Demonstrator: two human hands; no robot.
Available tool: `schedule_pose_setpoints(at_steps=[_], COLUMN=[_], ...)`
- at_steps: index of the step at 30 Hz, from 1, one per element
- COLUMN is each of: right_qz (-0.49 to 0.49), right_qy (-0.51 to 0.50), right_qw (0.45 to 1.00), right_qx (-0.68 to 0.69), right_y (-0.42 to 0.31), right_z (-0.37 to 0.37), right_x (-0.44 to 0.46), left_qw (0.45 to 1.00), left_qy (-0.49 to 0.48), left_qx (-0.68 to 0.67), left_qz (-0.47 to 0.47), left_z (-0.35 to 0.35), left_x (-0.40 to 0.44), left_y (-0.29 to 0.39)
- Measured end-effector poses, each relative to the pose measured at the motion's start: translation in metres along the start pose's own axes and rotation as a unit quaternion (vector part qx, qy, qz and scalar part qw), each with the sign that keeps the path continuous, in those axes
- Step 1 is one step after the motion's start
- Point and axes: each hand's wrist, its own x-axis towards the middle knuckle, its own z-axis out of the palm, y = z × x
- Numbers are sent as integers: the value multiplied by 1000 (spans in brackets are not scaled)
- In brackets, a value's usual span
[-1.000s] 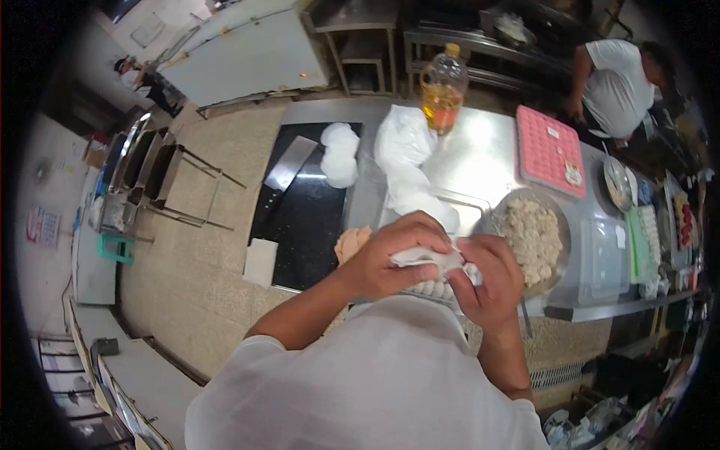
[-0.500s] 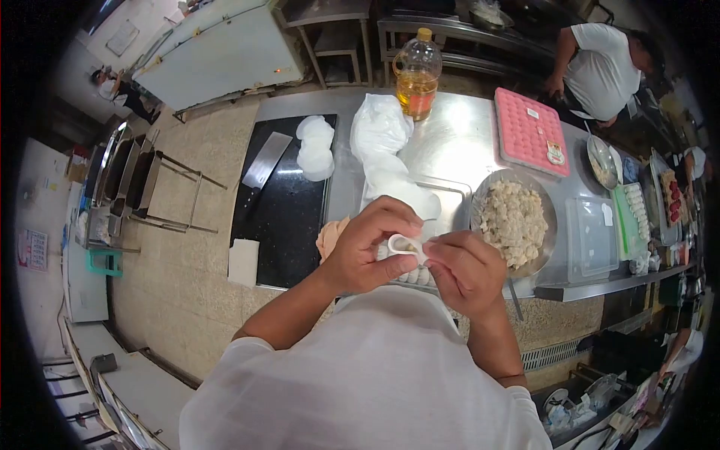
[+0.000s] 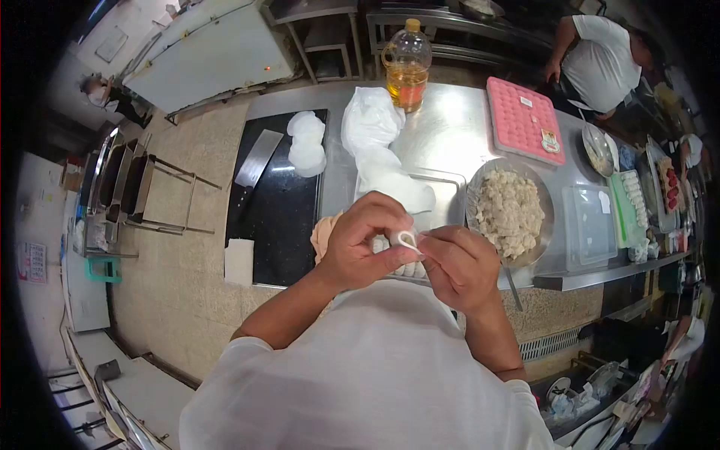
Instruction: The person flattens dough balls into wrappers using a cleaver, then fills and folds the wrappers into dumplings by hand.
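Observation:
Between my two hands is a white dumpling wrapper, folded into a narrow loop with its end pinched on the right. My left hand curls round its left side, thumb below and fingers above. The fingertips of my right hand press its right edge together. Behind and below my hands, several white dumplings sit in a row, partly hidden. A metal bowl of pale, lumpy filling stands just right of my right hand. Overlapping round wrappers lie beyond my hands, beside a white plastic bag.
A cleaver and more round wrappers lie on a black board at left. An oil bottle, a pink egg-tray-like pack and a clear plastic container stand farther off. A person works at back right.
The wrapper's round opening has narrowed to a slim loop as my fingers press its right end together. My view has shifted slightly.

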Motion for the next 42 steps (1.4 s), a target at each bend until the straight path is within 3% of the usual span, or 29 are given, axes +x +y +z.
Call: schedule_pose_setpoints(at_steps=[2, 4, 10, 12, 14, 17, 19, 20, 22, 24, 28, 31, 37, 39, 40, 41, 42], right_qz=[-7, 13, 14, 6, -3, -7, 31, 30, 29, 21, 13, 28, 52, 70, 87, 87, 132], right_qy=[14, 111, 28, 21, 15, 18, 111, 112, 46, 31, 12, 58, 23, 28, 33, 30, 15], right_qw=[1000, 994, 999, 1000, 1000, 1000, 993, 993, 998, 999, 1000, 998, 998, 997, 996, 996, 986], right_qx=[0, 10, 16, 13, 12, 2, 27, 27, 22, 15, 19, 14, 10, 5, -1, 1, 100], right_y=[-2, -6, -3, -3, -3, -7, -13, -12, -7, -4, -5, -10, 2, 12, 16, 17, 19], right_z=[1, 4, -1, -1, 0, 1, 7, 6, 2, 1, 0, 3, 3, 8, 11, 13, 16], right_x=[1, 5, 5, 3, 2, 6, 12, 12, 11, 5, 4, 10, -5, -7, -8, -10, -13], left_qw=[999, 996, 995, 998, 998, 997, 995, 995, 995, 986, 990, 991, 980, 990, 973, 973, 936], left_qy=[-42, -82, -79, -6, -9, -35, -56, -62, -70, -43, -12, -38, -97, -23, -59, -56, -35], left_qx=[21, 44, 38, 34, 24, 24, 36, 40, 42, 105, 91, 85, 131, -107, -72, -72, -201], left_qz=[1, 5, 40, 53, 54, 63, 70, 66, 62, 120, 106, 91, 116, -91, -213, -214, -287], left_z=[-6, -8, -5, 2, -1, -5, -7, -8, -7, -4, -1, -2, -6, 4, -3, -6, -8], left_x=[4, 7, 9, 6, 2, 4, 5, 6, 7, 9, 0, 4, 3, -5, -4, -9, -13], left_y=[1, 2, -1, 1, -3, -5, -3, -2, -3, -6, -7, -3, -10, -16, -11, -16, -22])
